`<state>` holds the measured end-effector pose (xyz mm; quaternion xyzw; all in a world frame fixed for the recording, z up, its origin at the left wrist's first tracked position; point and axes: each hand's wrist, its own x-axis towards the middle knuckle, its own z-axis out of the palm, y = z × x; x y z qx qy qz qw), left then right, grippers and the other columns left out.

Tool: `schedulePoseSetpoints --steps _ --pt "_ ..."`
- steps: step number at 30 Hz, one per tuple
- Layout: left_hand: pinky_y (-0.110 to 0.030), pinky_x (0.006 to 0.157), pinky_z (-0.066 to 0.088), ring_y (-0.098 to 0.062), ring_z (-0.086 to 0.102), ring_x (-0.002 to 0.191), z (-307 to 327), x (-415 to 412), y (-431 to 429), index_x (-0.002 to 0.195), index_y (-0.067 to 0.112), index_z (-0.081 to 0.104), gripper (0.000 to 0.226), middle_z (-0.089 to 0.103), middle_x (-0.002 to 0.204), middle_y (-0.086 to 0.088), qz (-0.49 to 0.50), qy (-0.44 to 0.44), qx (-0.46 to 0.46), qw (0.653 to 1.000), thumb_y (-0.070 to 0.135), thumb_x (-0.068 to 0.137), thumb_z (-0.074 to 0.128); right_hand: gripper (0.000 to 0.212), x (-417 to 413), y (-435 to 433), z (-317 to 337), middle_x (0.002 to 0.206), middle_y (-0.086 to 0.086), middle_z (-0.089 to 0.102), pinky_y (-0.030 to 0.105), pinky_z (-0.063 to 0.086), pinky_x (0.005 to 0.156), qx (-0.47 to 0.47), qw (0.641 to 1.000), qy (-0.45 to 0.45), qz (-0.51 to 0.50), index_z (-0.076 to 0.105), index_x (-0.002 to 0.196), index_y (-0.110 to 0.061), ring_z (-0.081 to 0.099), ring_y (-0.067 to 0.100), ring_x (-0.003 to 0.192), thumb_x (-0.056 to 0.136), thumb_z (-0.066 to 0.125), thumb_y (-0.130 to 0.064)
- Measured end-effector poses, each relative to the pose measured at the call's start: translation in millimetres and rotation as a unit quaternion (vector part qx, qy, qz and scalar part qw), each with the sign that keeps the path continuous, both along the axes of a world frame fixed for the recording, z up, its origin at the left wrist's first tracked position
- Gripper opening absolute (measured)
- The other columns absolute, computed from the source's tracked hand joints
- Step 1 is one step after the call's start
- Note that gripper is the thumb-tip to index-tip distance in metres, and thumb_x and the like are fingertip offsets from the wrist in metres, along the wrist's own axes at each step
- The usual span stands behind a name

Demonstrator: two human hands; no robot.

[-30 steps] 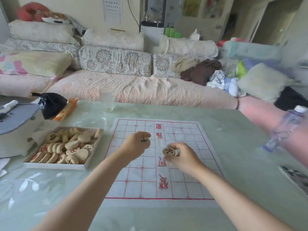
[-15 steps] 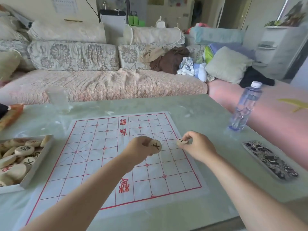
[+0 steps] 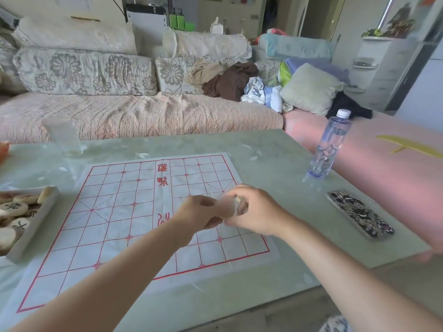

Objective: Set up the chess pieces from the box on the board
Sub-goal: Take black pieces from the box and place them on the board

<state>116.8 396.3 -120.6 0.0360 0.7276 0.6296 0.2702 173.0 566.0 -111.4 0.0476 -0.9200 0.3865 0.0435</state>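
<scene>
Hands together above the right half of the paper xiangqi board (image 3: 119,212), near its right edge. My right hand (image 3: 256,212) has thumb and fingertips pinched on a pale round xiangqi piece (image 3: 236,203), held clear of the paper, while my left hand (image 3: 200,214) is curled into a loose fist touching it. Blur smears the gap between them, so I cannot tell whether the left grip has a piece of its own or is only steadying the one the right grip holds. The board lies on the green counter (image 3: 275,152) with its river characters running away from me, so its long axis goes left to right and the two home ranks sit at my left and right. To do this step well, I judge I should read the character, lower the disc flat with that face up, and centre it on a line crossing rather than inside a cell, pressing lightly so the creased paper does not shift. A disc has no long axis, and blur hides which way its face points now. The other pieces (image 3: 13,208) lie heaped in the box (image 3: 36,224) at the counter's left edge, just beside the board. No piece shows on the lines, so nearly all the setting-up lies ahead. The water bottle (image 3: 328,144) and the phone in a patterned case (image 3: 359,214) sit well off to the right.
</scene>
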Motion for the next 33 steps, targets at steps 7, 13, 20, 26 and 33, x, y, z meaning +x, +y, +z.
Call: schedulePoseSetpoints --steps 7,13,20,26,33 --pt "-0.026 0.075 0.055 -0.011 0.064 0.081 -11 29 11 0.106 0.022 0.065 0.024 0.069 0.095 0.006 -0.096 0.144 -0.099 0.980 0.036 0.086 0.066 0.024 33 15 -5 0.098 -0.020 0.061 0.017 0.040 0.063 0.025 0.998 0.010 -0.048 0.064 0.086 -0.030 0.050 -0.005 0.062 0.071 0.083 -0.027" --pt "-0.031 0.093 0.041 -0.015 0.041 0.113 -29 38 -3 0.117 0.035 0.059 0.028 0.051 0.120 0.010 -0.192 0.521 -0.380 0.740 0.040 0.090 0.056 0.031 72 50 -19 0.098 -0.020 0.059 0.027 0.047 0.075 0.167 0.979 -0.051 -0.103 0.059 0.087 -0.036 0.054 -0.005 0.081 0.067 0.077 -0.052" --pt "-0.030 0.091 0.041 -0.015 0.041 0.115 -41 47 -3 0.126 0.033 0.051 0.039 0.045 0.128 0.009 -0.223 0.494 -0.395 0.742 0.051 0.092 0.049 0.032 91 46 -36 0.102 -0.020 0.055 0.026 0.045 0.073 0.177 0.979 -0.053 -0.088 0.057 0.089 -0.037 0.054 -0.005 0.083 0.069 0.075 -0.055" --pt "-0.028 0.086 0.045 -0.011 0.045 0.113 -42 50 -22 0.123 0.033 0.053 0.036 0.049 0.121 0.013 -0.181 0.518 -0.345 0.761 0.051 0.093 0.046 0.020 86 30 -20 0.103 -0.015 0.052 0.032 0.049 0.080 0.182 0.977 -0.027 -0.107 0.059 0.089 -0.034 0.059 0.010 0.087 0.084 0.060 -0.054" --pt "-0.024 0.066 0.041 -0.007 0.049 0.096 -29 37 -86 0.110 0.033 0.057 0.021 0.055 0.094 0.017 -0.121 0.506 -0.348 0.780 0.043 0.093 0.050 0.008 55 -31 -4 0.104 -0.016 0.061 0.026 0.045 0.077 0.148 0.987 0.005 -0.056 0.061 0.099 -0.033 0.053 -0.004 0.082 0.092 0.059 -0.036"
